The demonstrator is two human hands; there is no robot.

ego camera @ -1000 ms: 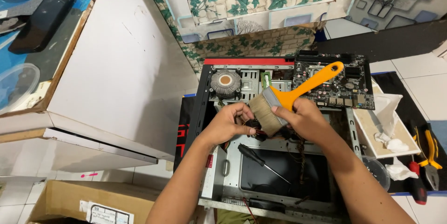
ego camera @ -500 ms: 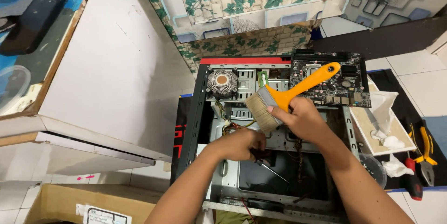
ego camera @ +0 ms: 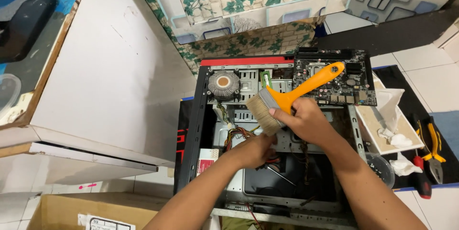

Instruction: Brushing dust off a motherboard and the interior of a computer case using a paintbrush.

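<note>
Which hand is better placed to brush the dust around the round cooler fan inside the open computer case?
Probably the right hand: it already grips the orange-handled paintbrush, whose bristles point toward the cooler fan. The left hand is lower, among the cables, holding no brush.

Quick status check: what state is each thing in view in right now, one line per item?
computer case: lying on its side, side panel off, inside exposed.
brush: held in the right hand, bristles down-left over the case.
left hand: inside the case, at the bundle of cables.
motherboard: out of the case, lying flat by its top right corner.
pliers: lying on the mat, unheld.
</note>
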